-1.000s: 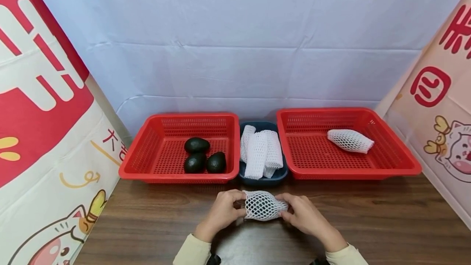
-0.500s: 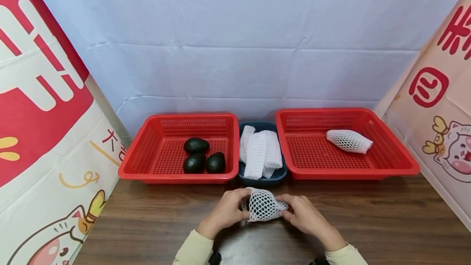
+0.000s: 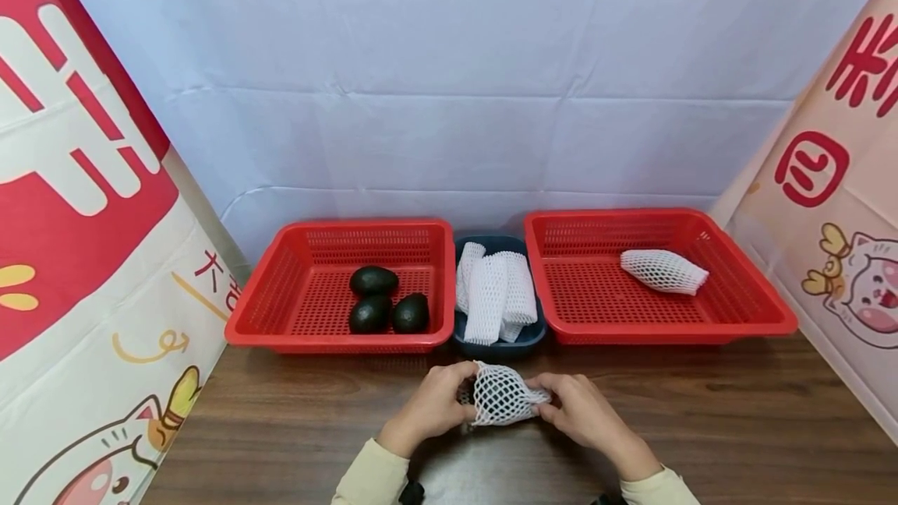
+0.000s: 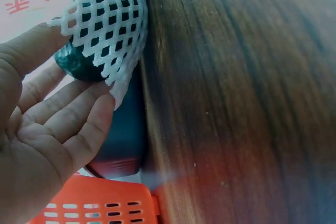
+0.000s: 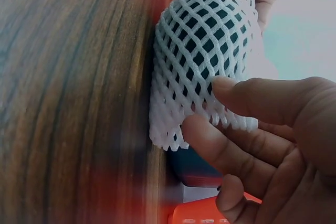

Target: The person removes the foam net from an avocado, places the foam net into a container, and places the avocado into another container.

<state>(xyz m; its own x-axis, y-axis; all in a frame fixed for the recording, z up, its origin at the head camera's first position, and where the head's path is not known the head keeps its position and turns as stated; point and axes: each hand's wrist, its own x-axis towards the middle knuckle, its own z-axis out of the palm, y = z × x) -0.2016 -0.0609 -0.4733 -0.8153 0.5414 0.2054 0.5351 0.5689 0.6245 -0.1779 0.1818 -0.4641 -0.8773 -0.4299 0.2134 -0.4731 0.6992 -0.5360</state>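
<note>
Head view | brown wooden tabletop (image 3: 281,427) | pale cloth (image 3: 449,45) behind, 2 printed banners (image 3: 91,310) flanking | left hand (image 3: 436,402) and right hand (image 3: 578,410) holding white net (image 3: 503,396) around 1 avocado (image 4: 76,64)

White ran the foam net (image 3: 500,396), all open diamonds, and dark green flashed through from the avocado (image 4: 79,64)! Bright red blazed on the left basket (image 3: 340,340), red again on the right basket (image 3: 669,329), navy on the basin (image 3: 500,350)! Streaky brown grain striped the tabletop (image 3: 281,411), cream coloured the sleeves (image 3: 372,475), pale blue washed the backdrop (image 3: 449,37), and red on pale pink lit the right-hand banner (image 3: 866,187)!
</note>
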